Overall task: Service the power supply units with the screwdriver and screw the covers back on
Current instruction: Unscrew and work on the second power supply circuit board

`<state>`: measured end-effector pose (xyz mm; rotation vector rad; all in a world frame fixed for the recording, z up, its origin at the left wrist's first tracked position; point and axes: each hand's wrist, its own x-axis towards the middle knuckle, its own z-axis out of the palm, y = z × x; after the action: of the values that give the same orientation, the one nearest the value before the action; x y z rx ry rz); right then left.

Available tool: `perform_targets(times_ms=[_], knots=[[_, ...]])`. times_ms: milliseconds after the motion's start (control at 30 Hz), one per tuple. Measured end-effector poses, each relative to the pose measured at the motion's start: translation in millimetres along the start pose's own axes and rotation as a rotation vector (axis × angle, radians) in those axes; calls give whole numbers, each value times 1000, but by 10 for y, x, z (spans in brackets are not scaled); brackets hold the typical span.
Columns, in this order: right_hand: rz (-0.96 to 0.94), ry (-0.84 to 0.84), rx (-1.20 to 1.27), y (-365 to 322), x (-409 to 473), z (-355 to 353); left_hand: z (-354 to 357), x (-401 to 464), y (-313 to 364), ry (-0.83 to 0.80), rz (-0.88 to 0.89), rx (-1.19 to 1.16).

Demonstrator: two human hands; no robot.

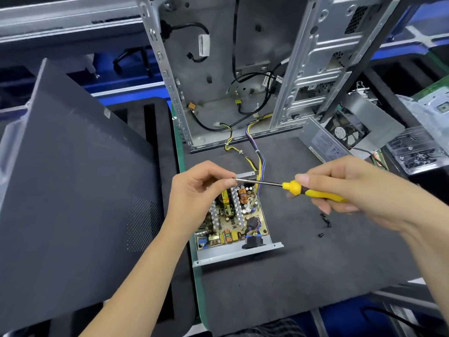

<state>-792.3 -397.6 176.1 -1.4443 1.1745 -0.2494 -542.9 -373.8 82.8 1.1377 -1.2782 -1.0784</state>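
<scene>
An open power supply unit (233,222) lies on the dark mat, its circuit board bare and its cable bundle (260,156) running back into the computer case. My right hand (352,188) grips a screwdriver (298,188) with a yellow and black handle, held level above the unit. My left hand (199,188) pinches at the tip of the screwdriver's metal shaft; what sits between the fingertips is hidden. The unit's cover with its fan (340,137) lies at the back right. A few small black screws (324,223) lie on the mat right of the unit.
A stripped computer case (218,69) stands upright behind the unit. A large dark side panel (73,186) leans at the left. A clear plastic tray with several small parts (418,152) sits at the far right. The mat's green edge (199,276) runs below the unit.
</scene>
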Motion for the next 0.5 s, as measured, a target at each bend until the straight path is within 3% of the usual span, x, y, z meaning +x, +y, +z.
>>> perform_targets(times_ms=[67,367,500], knots=[[22,-14,-4,17,34,-34,-11,-13,-23,-25,6,73],[30,-40,-15,78,100,-85,0,-29,-58,-72,-56,-24],[6,-27,-25,143,77,-205,-167,-147,-55,-174,-173,160]])
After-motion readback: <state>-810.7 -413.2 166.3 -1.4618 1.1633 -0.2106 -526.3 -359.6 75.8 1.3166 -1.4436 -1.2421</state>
